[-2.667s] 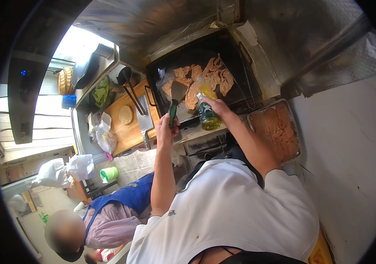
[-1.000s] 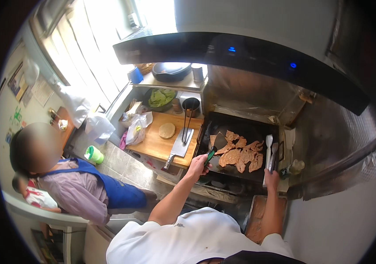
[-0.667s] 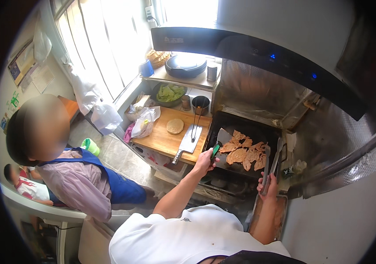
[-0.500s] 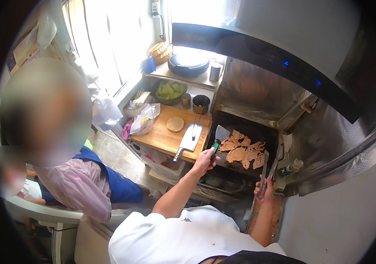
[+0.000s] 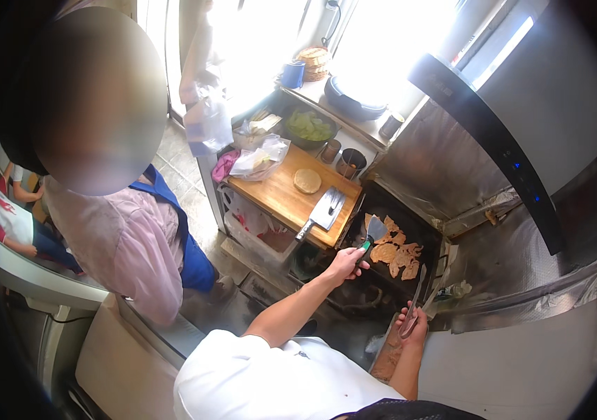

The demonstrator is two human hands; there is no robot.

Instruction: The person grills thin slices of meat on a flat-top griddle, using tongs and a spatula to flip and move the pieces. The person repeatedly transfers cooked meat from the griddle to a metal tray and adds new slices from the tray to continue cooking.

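Observation:
My left hand (image 5: 349, 264) is closed around the green-and-black handle of a spatula (image 5: 377, 228). The spatula's metal blade lies at the left side of several thin browned meat slices (image 5: 398, 256). These slices lie on a dark flat griddle (image 5: 421, 227). By the griddle's right front corner, my right hand (image 5: 412, 323) is wrapped round a pair of metal tongs (image 5: 420, 285), tips up, with nothing visible between them. Left of the griddle, a round flatbread (image 5: 307, 181) and a broad cleaver (image 5: 328, 208) rest on a wooden cutting board (image 5: 277, 178).
A bowl of green leaves (image 5: 310, 126) and dark cups (image 5: 351, 162) stand behind the board. A range hood (image 5: 501, 140) overhangs the right side. A long tray (image 5: 387, 358) lies beside my right forearm. A person in a blue apron (image 5: 197, 245) stands close at left.
My view has turned, so the counter and griddle appear tilted and the co-worker larger. The spatula blade now reaches against the meat's left edge. Both hands keep their tools.

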